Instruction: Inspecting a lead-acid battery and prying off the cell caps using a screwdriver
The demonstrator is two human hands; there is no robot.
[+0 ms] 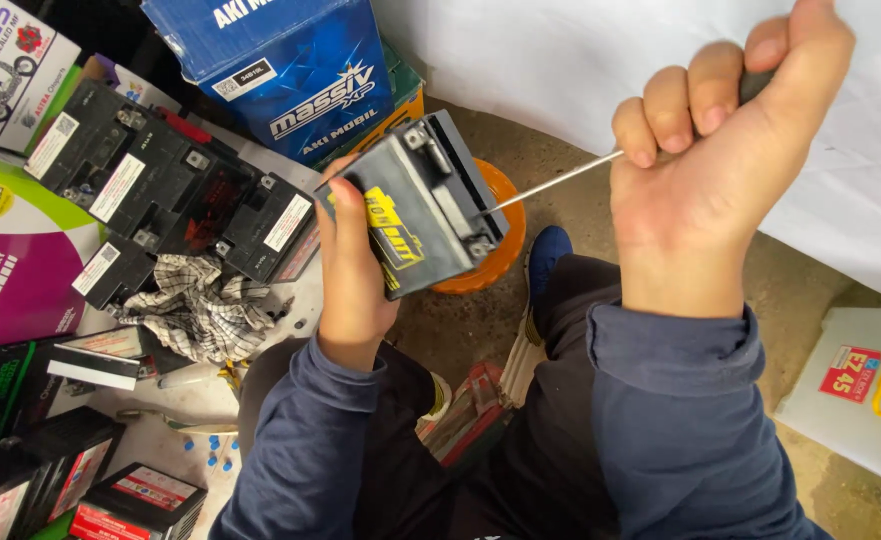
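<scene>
Item: one battery (415,205), held mid-air over an orange stool (490,255); my left hand (352,270) fingers wrap its side. Right hand (715,165) fingers fist one screwdriver (555,182), tip at its top edge. Floor right: open.

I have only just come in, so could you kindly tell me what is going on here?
A person crouched on the floor holds a small black battery in the left hand, tilted up off the ground. The right hand has a closed grip on a screwdriver, whose thin metal shaft points at the battery's top edge near a terminal. More black batteries lie to the left beside a checked rag and a blue box. An orange round thing sits below the held battery.
</scene>
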